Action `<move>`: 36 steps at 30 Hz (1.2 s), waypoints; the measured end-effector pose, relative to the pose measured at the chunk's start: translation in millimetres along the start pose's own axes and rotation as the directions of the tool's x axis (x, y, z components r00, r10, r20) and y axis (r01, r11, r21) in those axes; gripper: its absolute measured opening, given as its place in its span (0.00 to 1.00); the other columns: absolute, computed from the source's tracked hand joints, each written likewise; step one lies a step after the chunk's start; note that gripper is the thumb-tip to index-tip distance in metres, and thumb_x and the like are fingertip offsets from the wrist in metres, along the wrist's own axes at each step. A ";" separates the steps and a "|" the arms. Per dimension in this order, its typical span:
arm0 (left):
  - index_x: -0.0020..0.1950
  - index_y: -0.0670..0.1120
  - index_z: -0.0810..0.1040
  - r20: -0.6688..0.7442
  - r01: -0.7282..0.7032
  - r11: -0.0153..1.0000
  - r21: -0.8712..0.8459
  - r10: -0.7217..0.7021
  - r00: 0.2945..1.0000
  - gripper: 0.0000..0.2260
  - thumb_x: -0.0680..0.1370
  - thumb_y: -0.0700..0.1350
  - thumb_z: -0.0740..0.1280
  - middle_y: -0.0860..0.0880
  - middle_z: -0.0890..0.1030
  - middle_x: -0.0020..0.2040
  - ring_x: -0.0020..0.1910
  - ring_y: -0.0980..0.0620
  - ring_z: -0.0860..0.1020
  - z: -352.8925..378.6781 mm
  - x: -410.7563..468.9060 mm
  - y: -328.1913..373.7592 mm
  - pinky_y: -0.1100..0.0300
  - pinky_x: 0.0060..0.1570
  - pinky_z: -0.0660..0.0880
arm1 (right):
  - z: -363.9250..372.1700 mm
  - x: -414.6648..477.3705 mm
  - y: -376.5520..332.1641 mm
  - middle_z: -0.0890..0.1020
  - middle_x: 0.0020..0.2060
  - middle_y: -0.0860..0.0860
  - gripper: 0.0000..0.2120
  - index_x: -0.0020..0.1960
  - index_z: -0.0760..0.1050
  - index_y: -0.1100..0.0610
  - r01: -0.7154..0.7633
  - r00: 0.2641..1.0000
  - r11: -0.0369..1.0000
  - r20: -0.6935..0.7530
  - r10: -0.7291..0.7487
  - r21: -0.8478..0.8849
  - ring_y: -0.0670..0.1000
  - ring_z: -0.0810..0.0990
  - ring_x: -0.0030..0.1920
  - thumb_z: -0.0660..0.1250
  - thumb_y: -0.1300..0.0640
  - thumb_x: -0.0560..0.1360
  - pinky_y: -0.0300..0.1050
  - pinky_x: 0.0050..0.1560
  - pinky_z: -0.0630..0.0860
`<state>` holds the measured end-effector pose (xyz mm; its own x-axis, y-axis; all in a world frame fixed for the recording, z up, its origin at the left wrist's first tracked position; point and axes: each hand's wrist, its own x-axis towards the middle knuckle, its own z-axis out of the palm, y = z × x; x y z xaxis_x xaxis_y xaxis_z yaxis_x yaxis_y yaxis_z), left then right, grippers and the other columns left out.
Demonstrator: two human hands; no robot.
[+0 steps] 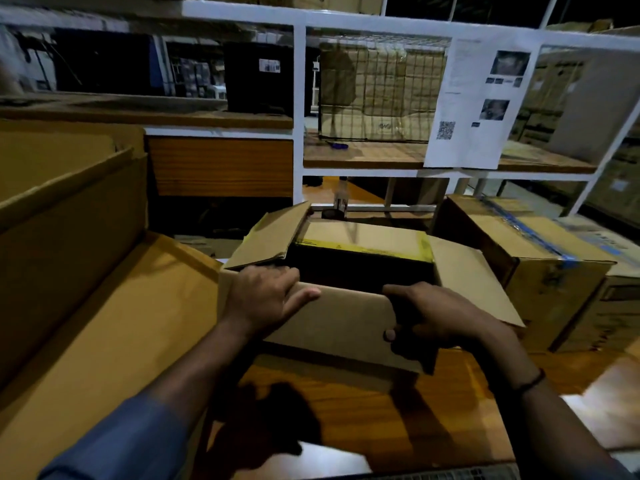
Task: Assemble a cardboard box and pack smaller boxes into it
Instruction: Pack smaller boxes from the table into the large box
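A brown cardboard box [346, 327] stands on the wooden table [363, 410] in front of me, its top flaps spread open and its inside dark. Yellow tape runs along the far flap's fold. My left hand [266, 297] grips the box's near left corner, fingers over the near flap. My right hand [440, 317] holds the near flap at its right end, thumb underneath. The left flap [270, 237] tilts up and outward; the right flap [474, 282] lies spread to the right. No smaller boxes show inside; the interior is too dark to tell.
A large open carton [62, 237] and flat cardboard sheet [104, 334] fill the left. Sealed cartons with blue tape [554, 271] stand at the right. A white shelf frame [298, 133] with boxes and a printed sheet [481, 102] rises behind.
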<state>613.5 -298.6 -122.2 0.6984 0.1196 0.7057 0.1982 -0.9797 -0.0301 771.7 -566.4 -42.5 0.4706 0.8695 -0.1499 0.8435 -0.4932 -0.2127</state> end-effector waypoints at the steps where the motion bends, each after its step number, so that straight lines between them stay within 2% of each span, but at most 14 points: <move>1: 0.41 0.53 0.74 -0.001 0.021 1.000 -0.003 -0.021 1.000 0.23 0.83 0.67 0.54 0.54 0.74 0.32 0.29 0.53 0.73 -0.4 0.9 3.1 0.58 0.36 0.61 | 0.5 2.2 -7.0 0.75 0.57 0.38 0.28 0.71 0.66 0.38 -0.018 1.000 0.997 -0.011 0.018 -0.071 0.43 0.76 0.56 0.75 0.45 0.76 0.35 0.47 0.74; 4: 0.40 0.52 0.74 -0.026 0.052 0.999 0.001 -0.052 0.998 0.23 0.82 0.67 0.54 0.53 0.75 0.32 0.30 0.51 0.73 0.7 1.6 17.5 0.57 0.37 0.61 | 18.9 15.8 -39.2 0.80 0.60 0.47 0.29 0.71 0.69 0.46 -0.024 0.980 0.974 -0.196 -0.021 -0.225 0.49 0.80 0.57 0.73 0.38 0.75 0.45 0.56 0.79; 8: 0.40 0.52 0.74 0.008 0.091 0.993 0.073 -0.092 0.996 0.24 0.83 0.68 0.54 0.53 0.75 0.31 0.29 0.51 0.73 -2.6 -2.6 26.6 0.57 0.36 0.60 | 53.9 40.6 -65.2 0.80 0.56 0.46 0.28 0.64 0.71 0.47 0.031 0.894 0.971 -0.428 -0.132 -0.236 0.48 0.78 0.56 0.69 0.29 0.73 0.45 0.55 0.70; 14: 0.40 0.53 0.76 0.026 0.168 0.980 0.104 -0.171 0.985 0.20 0.83 0.65 0.58 0.54 0.75 0.33 0.29 0.53 0.73 -14.6 0.0 44.4 0.59 0.31 0.62 | 45.9 53.1 -28.8 0.82 0.54 0.45 0.32 0.60 0.75 0.47 0.176 0.876 0.946 -0.396 -0.276 -0.271 0.47 0.76 0.51 0.65 0.23 0.71 0.44 0.50 0.64; 16: 0.46 0.53 0.79 0.009 0.187 0.980 0.069 -0.188 0.982 0.16 0.83 0.62 0.61 0.53 0.79 0.41 0.40 0.51 0.77 -24.6 3.0 45.3 0.55 0.39 0.71 | 39.0 54.6 -19.7 0.81 0.51 0.43 0.31 0.57 0.76 0.47 0.208 0.876 0.946 -0.384 -0.293 -0.248 0.46 0.75 0.50 0.63 0.22 0.71 0.44 0.53 0.67; 18: 0.59 0.52 0.81 0.008 0.244 0.965 0.092 -0.246 0.969 0.16 0.82 0.61 0.62 0.48 0.81 0.58 0.59 0.47 0.77 -38.5 8.4 38.4 0.48 0.65 0.70 | 37.2 56.0 -10.2 0.80 0.46 0.42 0.31 0.52 0.77 0.47 0.223 0.866 0.957 -0.413 -0.281 -0.183 0.45 0.75 0.46 0.57 0.22 0.74 0.46 0.54 0.68; 19: 0.65 0.52 0.79 0.021 0.303 0.941 0.150 -0.309 0.951 0.19 0.82 0.62 0.61 0.46 0.79 0.66 0.68 0.44 0.73 -47.1 11.5 33.0 0.44 0.75 0.62 | 38.2 56.6 -6.2 0.79 0.42 0.43 0.30 0.48 0.78 0.48 0.227 0.847 0.963 -0.459 -0.268 -0.143 0.44 0.74 0.43 0.53 0.23 0.77 0.46 0.52 0.69; 21: 0.73 0.53 0.74 0.074 0.421 0.856 0.300 -0.461 0.884 0.25 0.82 0.64 0.58 0.44 0.72 0.76 0.77 0.41 0.66 -62.4 15.2 19.0 0.40 0.79 0.51 | 41.8 61.0 1.2 0.77 0.35 0.43 0.28 0.41 0.76 0.48 0.223 0.790 0.972 -0.571 -0.226 -0.076 0.44 0.72 0.39 0.50 0.30 0.82 0.49 0.49 0.70; 23: 0.75 0.53 0.73 0.195 0.485 0.799 0.356 -0.571 0.798 0.26 0.83 0.65 0.53 0.45 0.73 0.76 0.76 0.42 0.67 -72.6 13.8 2.0 0.41 0.77 0.57 | 45.2 68.5 6.0 0.77 0.32 0.44 0.27 0.39 0.77 0.48 0.200 0.743 0.979 -0.646 -0.178 -0.040 0.44 0.71 0.36 0.49 0.36 0.85 0.51 0.46 0.70; 25: 0.74 0.54 0.73 0.325 0.541 0.793 0.280 -0.608 0.724 0.24 0.84 0.63 0.53 0.47 0.75 0.72 0.70 0.43 0.72 -76.7 7.4 -15.3 0.46 0.68 0.70 | 46.7 74.8 8.9 0.75 0.30 0.42 0.26 0.37 0.77 0.48 0.186 0.693 0.982 -0.705 -0.148 -0.023 0.44 0.70 0.33 0.51 0.41 0.86 0.51 0.42 0.69; 28: 0.74 0.58 0.70 0.414 0.508 0.842 0.180 -0.534 0.737 0.17 0.85 0.56 0.57 0.48 0.74 0.69 0.65 0.45 0.73 -79.8 -8.0 -31.1 0.52 0.55 0.72 | 45.5 83.2 20.1 0.71 0.28 0.41 0.24 0.32 0.74 0.46 0.204 0.625 0.978 -0.775 -0.092 0.048 0.42 0.67 0.30 0.56 0.44 0.85 0.46 0.38 0.63; 32: 0.72 0.69 0.64 0.506 0.344 0.938 0.045 -0.319 0.801 0.17 0.85 0.54 0.59 0.54 0.69 0.59 0.55 0.56 0.72 -89.4 -19.1 -37.7 0.60 0.43 0.68 | 37.8 102.7 43.7 0.78 0.31 0.51 0.22 0.36 0.83 0.54 0.168 0.673 0.975 -0.740 -0.005 0.146 0.52 0.72 0.35 0.61 0.40 0.77 0.47 0.36 0.65; 34: 0.73 0.75 0.60 0.592 0.300 0.952 -0.059 -0.208 0.778 0.19 0.85 0.57 0.57 0.57 0.67 0.58 0.55 0.57 0.68 -91.6 -21.6 -36.3 0.59 0.47 0.70 | 30.4 110.0 48.0 0.80 0.36 0.55 0.21 0.39 0.84 0.54 0.131 0.704 0.961 -0.705 0.083 0.244 0.57 0.74 0.42 0.62 0.39 0.72 0.51 0.38 0.70; 36: 0.72 0.76 0.61 0.603 0.268 0.957 -0.112 -0.149 0.784 0.17 0.84 0.59 0.56 0.57 0.65 0.64 0.65 0.53 0.64 -86.7 -23.3 -36.8 0.50 0.63 0.68 | 22.8 110.0 39.8 0.79 0.35 0.54 0.16 0.36 0.80 0.50 0.089 0.740 0.947 -0.657 0.144 0.308 0.59 0.76 0.43 0.63 0.39 0.72 0.54 0.44 0.74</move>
<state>530.3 -279.3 -76.2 0.9325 0.3366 0.1310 0.2998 -0.9235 0.2393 851.1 -491.0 -89.5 0.6400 0.5892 0.4933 0.7611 -0.3978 -0.5123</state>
